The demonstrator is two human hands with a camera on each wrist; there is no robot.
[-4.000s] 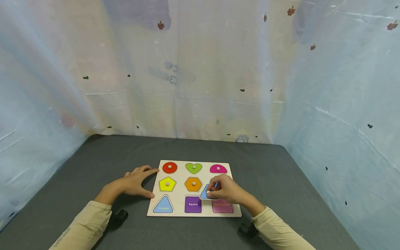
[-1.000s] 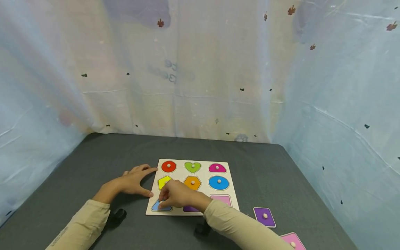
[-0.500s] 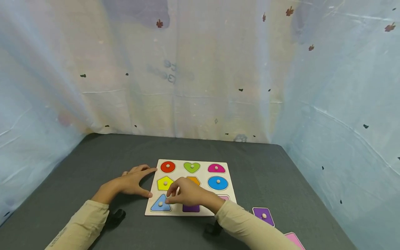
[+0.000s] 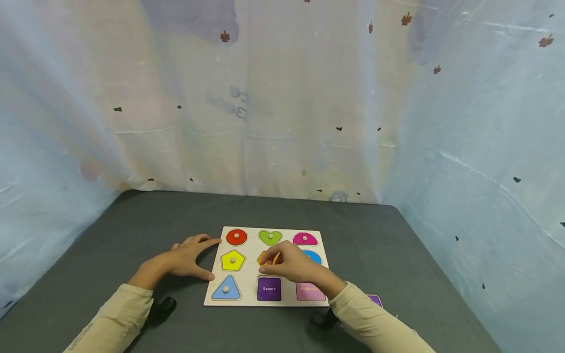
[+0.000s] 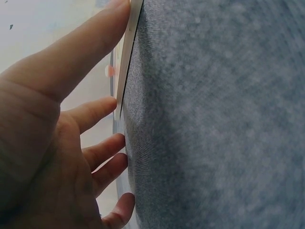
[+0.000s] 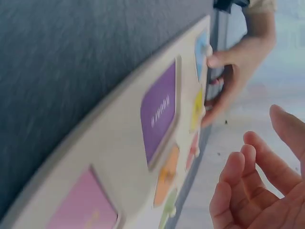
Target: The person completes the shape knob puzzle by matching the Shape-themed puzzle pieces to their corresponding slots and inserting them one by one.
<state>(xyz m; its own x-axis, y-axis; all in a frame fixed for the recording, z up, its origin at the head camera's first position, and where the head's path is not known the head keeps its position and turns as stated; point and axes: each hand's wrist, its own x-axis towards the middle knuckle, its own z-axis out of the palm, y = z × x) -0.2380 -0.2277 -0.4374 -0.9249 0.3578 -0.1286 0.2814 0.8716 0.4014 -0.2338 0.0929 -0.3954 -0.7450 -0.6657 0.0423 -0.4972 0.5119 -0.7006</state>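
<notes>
A pale wooden shape-puzzle board (image 4: 250, 284) lies on the table. My left hand (image 4: 187, 257) rests at its left side, fingers spread, thumb and index fingertips against the edge. The blue triangle piece (image 4: 228, 293) with its round knob sits in the lower-left recess. My right hand (image 4: 289, 262) hovers over the middle of the board with loosely bent fingers, nothing between them in the right wrist view. It partly covers the orange hexagon (image 4: 263, 257) and the blue oval (image 4: 314, 255). The printed purple Square recess (image 6: 158, 112) and the pink rectangle recess (image 4: 310, 292) show their bottoms.
Red circle (image 4: 236, 237), green heart (image 4: 270, 238), magenta half-circle (image 4: 305, 239) and yellow pentagon (image 4: 232, 261) sit in the board. A loose purple square piece (image 4: 375, 299) lies to the right, mostly behind the right sleeve. A pale curtain (image 4: 282, 162) encloses the grey table (image 4: 397, 255).
The right hand carried the blue triangle leftward, set it in the lower-left recess, let go, and moved back right over the board. The left hand stayed at the edge.
</notes>
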